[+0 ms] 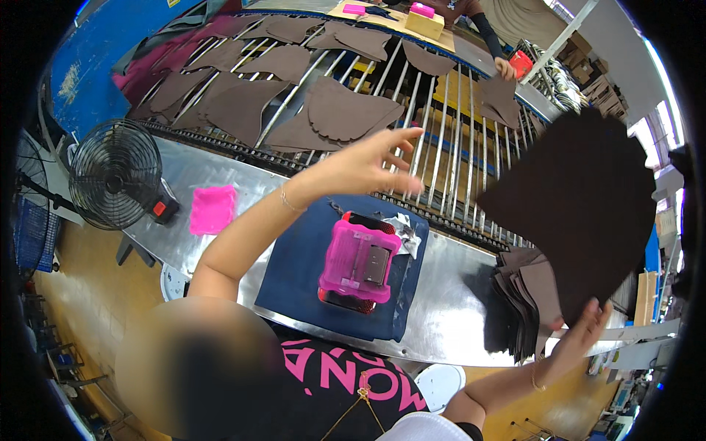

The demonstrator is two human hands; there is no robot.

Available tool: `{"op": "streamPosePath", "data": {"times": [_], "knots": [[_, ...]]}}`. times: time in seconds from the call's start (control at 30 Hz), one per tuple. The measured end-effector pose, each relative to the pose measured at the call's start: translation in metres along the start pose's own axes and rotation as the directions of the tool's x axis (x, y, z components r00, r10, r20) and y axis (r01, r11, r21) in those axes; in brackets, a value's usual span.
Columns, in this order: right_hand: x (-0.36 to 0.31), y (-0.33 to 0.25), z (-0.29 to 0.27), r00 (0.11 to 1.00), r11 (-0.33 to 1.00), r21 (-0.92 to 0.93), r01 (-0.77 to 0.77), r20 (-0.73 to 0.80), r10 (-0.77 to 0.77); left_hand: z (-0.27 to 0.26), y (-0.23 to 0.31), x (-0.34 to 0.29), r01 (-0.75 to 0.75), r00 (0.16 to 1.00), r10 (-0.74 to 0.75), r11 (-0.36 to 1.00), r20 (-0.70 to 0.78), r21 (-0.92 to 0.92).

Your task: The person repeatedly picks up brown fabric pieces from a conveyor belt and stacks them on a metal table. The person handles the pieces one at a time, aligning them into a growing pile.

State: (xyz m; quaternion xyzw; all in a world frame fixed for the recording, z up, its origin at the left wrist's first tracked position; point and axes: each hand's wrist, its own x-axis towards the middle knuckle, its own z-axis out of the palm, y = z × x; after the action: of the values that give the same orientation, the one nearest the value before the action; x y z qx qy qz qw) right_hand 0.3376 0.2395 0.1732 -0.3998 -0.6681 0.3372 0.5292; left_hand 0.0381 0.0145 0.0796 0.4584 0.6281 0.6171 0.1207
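My left hand (371,163) reaches over the near edge of the rod conveyor (434,158), fingers spread, holding nothing. Close to it, on the rods, lie overlapping brown cut panels (346,110) with wavy edges. My right hand (588,327) grips the lower end of a large dark brown cut panel (581,209), which stands up in the air at the right, its far edge scalloped. Just beside that hand, a stack of similar brown panels (526,301) hangs over the metal table's edge. Whether they are leather or fabric I cannot tell.
On the metal table (448,294), a bright pink tray-like frame (342,257) sits on dark blue cloth (290,272). A smaller pink tray (213,209) and a black fan (115,176) stand left. Across the conveyor, another person's hand (505,69) touches a panel.
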Motion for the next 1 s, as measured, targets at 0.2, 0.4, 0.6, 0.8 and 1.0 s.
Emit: {"op": "streamPosePath", "data": {"times": [0.2,0.4,0.6,0.8,1.0], "knots": [[-0.055,0.017,0.083,0.800,0.935,0.305,0.181,0.507,-0.321,-0.032,0.063,-0.036,0.258,0.950,-0.273,0.960,-0.153,-0.113],[-0.118,0.030,0.139,0.492,0.915,0.390,0.102,0.780,-0.387,-0.101,0.097,-0.111,0.246,0.915,-0.133,0.933,-0.381,0.264],[-0.132,0.039,0.146,0.350,0.833,0.446,0.328,0.762,-0.546,-0.107,0.104,-0.146,0.376,0.871,-0.202,0.861,-0.448,0.343],[-0.109,0.071,0.113,0.357,0.870,0.309,0.385,0.819,-0.449,-0.069,0.081,-0.152,0.466,0.866,-0.389,0.855,-0.315,0.227],[-0.097,0.144,0.055,0.515,0.919,0.074,0.387,0.809,-0.282,-0.021,0.048,-0.120,0.098,0.992,-0.128,0.830,0.016,0.549]]}}
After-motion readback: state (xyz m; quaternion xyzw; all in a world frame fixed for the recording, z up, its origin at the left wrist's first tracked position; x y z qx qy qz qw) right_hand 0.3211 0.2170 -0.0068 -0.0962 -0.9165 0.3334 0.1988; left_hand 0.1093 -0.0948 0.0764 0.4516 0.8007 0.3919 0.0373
